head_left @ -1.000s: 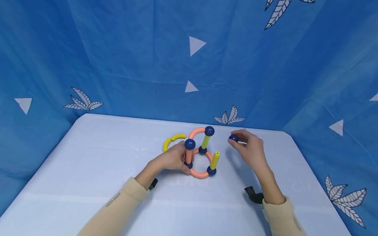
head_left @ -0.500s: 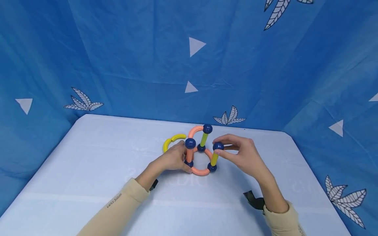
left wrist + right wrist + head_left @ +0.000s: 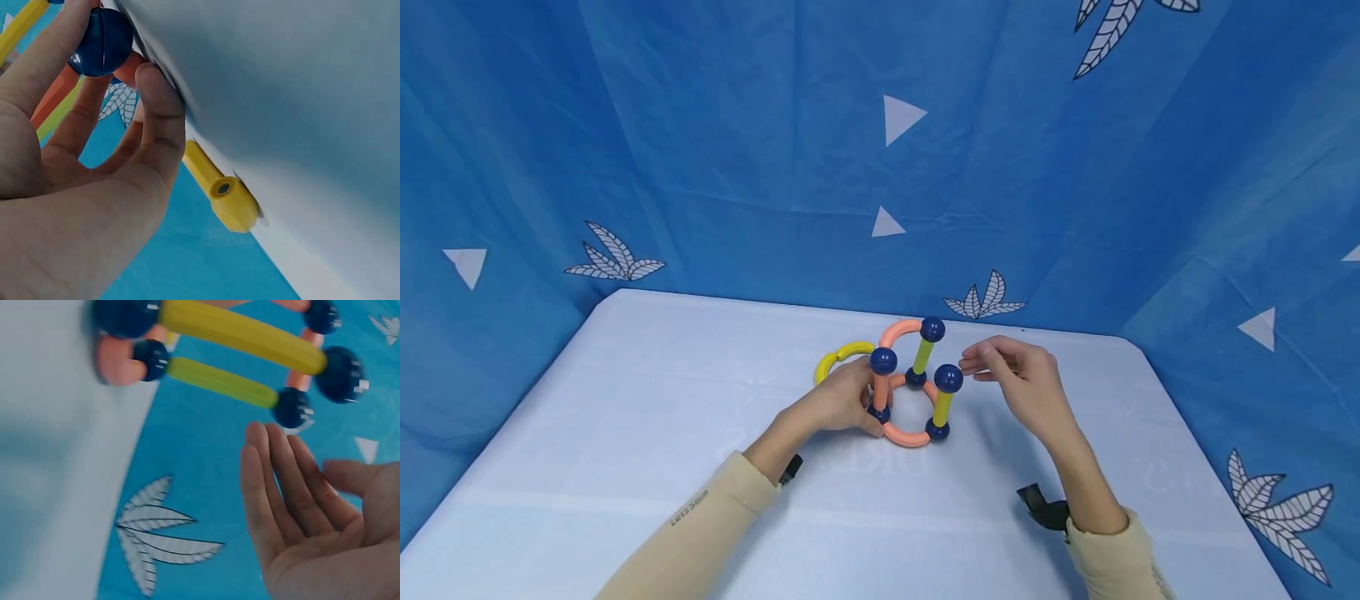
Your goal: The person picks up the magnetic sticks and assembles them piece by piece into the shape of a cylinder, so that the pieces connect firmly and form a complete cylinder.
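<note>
Gripping the ball-and-rod frame (image 3: 906,439) on the desk (image 3: 700,392) by a lower ball (image 3: 878,414) with the left hand (image 3: 842,398), holding the right hand (image 3: 1026,379) empty beside the yellow rod's (image 3: 942,409) top ball (image 3: 949,379), seemingly finishing that cap, next probably needing a yellow arc (image 3: 825,365).

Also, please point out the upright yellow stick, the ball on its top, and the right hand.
Yellow stick (image 3: 942,410): head view, middle of its shaft.
Top ball (image 3: 948,379): head view, its middle.
Right hand (image 3: 1028,381): head view, near the thumb's base.
</note>
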`<state>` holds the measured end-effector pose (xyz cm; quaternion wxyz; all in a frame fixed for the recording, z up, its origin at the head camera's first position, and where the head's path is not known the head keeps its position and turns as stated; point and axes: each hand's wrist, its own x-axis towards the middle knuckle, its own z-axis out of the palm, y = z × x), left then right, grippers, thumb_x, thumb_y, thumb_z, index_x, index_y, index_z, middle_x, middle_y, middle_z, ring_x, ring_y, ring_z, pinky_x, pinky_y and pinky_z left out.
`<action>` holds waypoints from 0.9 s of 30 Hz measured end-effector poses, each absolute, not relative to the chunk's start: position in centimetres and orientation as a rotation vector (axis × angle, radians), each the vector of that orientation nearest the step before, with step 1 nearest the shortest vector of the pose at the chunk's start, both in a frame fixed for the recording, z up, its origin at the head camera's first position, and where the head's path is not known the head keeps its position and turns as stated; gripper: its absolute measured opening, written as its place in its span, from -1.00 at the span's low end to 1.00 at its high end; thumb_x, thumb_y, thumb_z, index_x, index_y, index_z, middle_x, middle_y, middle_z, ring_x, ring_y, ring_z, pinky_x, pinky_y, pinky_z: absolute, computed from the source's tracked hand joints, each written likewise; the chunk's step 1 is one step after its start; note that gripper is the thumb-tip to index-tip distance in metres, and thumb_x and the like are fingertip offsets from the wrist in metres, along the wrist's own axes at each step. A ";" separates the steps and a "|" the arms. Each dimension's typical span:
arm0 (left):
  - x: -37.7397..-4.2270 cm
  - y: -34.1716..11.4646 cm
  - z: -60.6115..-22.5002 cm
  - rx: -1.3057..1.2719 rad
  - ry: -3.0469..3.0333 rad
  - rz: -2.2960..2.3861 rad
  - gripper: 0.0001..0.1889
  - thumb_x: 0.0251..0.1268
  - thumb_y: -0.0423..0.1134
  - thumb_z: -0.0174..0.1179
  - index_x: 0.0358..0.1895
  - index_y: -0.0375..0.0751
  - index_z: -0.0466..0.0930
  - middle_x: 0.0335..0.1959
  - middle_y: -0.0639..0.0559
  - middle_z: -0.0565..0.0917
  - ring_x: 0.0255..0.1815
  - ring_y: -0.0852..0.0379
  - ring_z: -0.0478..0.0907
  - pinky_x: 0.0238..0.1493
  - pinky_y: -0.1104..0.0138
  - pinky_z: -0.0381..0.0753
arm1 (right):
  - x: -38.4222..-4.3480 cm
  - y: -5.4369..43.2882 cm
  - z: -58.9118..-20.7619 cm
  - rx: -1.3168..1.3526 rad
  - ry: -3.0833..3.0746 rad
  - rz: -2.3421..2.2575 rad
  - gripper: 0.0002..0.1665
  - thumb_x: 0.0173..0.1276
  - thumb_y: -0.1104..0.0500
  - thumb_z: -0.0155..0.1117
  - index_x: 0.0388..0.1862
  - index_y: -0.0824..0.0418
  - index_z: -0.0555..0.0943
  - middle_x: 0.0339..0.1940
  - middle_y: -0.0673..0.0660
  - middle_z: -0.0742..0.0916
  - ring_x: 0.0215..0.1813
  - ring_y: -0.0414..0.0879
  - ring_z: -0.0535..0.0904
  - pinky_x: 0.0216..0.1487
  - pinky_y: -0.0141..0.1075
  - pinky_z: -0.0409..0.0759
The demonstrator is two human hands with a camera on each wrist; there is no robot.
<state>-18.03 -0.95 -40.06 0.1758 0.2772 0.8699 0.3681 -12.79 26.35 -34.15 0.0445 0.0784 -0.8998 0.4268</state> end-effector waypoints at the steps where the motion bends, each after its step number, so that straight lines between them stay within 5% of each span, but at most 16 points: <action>1: -18.0 -1.0 -40.1 0.785 2.455 1.049 -0.55 -0.10 -0.32 0.73 -0.13 0.00 0.71 -0.09 0.06 0.56 -0.19 0.01 0.50 -0.14 0.23 0.49 | -13.0 26.4 -34.7 0.228 -2.771 1.293 -0.76 0.67 0.11 0.18 0.02 0.17 0.76 -0.06 0.12 0.86 0.00 0.00 0.83 0.07 -0.11 0.77; 4: -18.1 -1.1 -40.1 0.794 2.431 1.068 -0.55 -0.09 -0.28 0.73 -0.13 0.01 0.69 -0.10 0.09 0.57 -0.16 0.00 0.52 -0.13 0.24 0.51 | -13.6 26.2 -36.3 0.246 -2.855 1.254 -0.78 0.55 0.24 0.33 0.10 0.12 0.75 0.03 0.10 0.84 0.11 0.05 0.79 0.16 0.01 0.74; 13: -18.7 -1.1 -40.6 0.888 2.385 1.106 -0.75 0.15 -0.26 0.61 -0.15 -0.04 0.74 -0.26 0.13 0.77 -0.25 0.10 0.55 -0.16 0.27 0.51 | -14.9 26.2 -40.0 0.387 -2.934 1.507 -0.29 0.47 0.31 0.38 0.56 0.18 0.42 0.48 0.24 0.60 0.53 0.21 0.48 0.42 0.17 0.51; 27: -18.9 -0.9 -40.3 0.703 2.635 1.077 -0.69 0.08 -0.25 0.65 -0.11 -0.08 0.78 -0.19 0.07 0.74 -0.15 0.05 0.59 -0.13 0.22 0.56 | -14.7 26.1 -40.6 0.357 -2.962 1.351 -0.65 0.39 0.31 0.47 0.15 0.23 0.72 0.09 0.17 0.82 0.26 0.16 0.70 0.21 0.06 0.70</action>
